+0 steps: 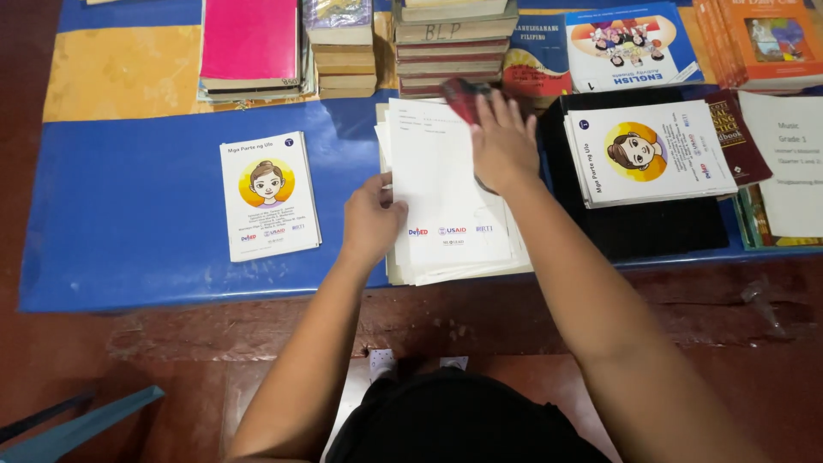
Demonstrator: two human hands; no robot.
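Nearest the viewer, two bare forearms reach forward over a reddish floor to a blue mat [137,223]. The left hand [370,219] pinches the left edge of the top white sheet of a stack of white booklets [446,201], thumb above and fingers curled beneath, so the grip is closed on that sheet. The right hand [501,141] lies flat with fingers spread on the far right part of the same stack, pressing rather than grasping; a dark red object [463,96] shows just beyond its fingertips, touching them or nearly so. Left of the stack, well apart, lies a single illustrated booklet [269,195]; to the right, a pile of matching booklets [647,153] rests on a black surface. Farther back stand piles of books [450,43] and a pink-covered book [250,41].
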